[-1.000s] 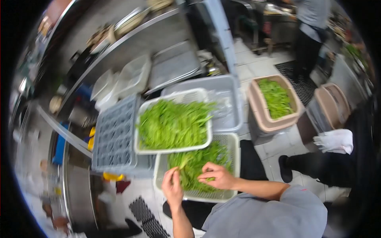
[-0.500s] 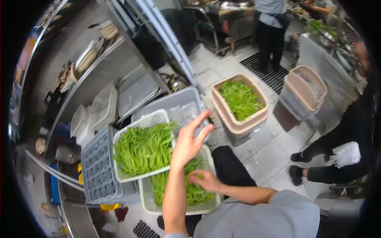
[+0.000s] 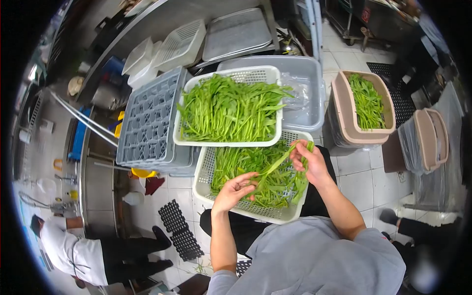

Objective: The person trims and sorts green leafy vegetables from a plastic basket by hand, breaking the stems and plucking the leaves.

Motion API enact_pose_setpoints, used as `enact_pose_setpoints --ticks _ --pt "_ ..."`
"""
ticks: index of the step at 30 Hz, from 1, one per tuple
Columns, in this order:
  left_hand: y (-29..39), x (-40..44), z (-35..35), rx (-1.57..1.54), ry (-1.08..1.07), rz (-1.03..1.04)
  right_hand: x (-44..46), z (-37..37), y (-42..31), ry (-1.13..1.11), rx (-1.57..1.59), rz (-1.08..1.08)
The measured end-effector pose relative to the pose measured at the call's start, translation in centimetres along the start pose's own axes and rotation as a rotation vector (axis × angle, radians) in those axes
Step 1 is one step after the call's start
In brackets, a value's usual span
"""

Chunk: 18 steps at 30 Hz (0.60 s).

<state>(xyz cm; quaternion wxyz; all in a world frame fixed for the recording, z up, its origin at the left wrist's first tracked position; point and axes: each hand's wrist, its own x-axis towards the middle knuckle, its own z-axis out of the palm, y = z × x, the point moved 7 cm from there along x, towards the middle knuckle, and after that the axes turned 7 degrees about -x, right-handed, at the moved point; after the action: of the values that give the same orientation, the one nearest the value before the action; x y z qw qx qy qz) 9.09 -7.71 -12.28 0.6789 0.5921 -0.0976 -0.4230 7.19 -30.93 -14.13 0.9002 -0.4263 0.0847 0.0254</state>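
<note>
Over the lower white basket, my two hands stretch a leafy green stem, apparently water spinach, between them. My right hand is closed around its upper end. The other end lies in the bent fingers of my left hand, above the basket's near left side. Loose leafy greens fill the lower basket beneath my hands. An upper white basket overlaps its far side and carries a heap of greens with the stems lined up toward me.
A grey glass rack stands left of the baskets, and a grey tub with clear plastic lies behind. Right of them is a beige-rimmed bin holding greens, with another bin beyond. A person is at lower left.
My view has turned left. My left hand, raised and empty before, has come down to the stem. My right hand has lifted from the lower basket's greens and now grips a stem.
</note>
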Motion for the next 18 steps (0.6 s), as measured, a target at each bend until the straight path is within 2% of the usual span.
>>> enact_pose_setpoints --ticks 3,18 --pt "-0.9 -1.7 -1.9 -0.098 0.135 0.062 0.0 -0.4 0.5 0.009 0.028 0.017" --pt "-2.4 -3.6 -4.8 -0.130 0.257 0.139 -0.3 -0.7 1.5 -0.068 0.075 0.034"
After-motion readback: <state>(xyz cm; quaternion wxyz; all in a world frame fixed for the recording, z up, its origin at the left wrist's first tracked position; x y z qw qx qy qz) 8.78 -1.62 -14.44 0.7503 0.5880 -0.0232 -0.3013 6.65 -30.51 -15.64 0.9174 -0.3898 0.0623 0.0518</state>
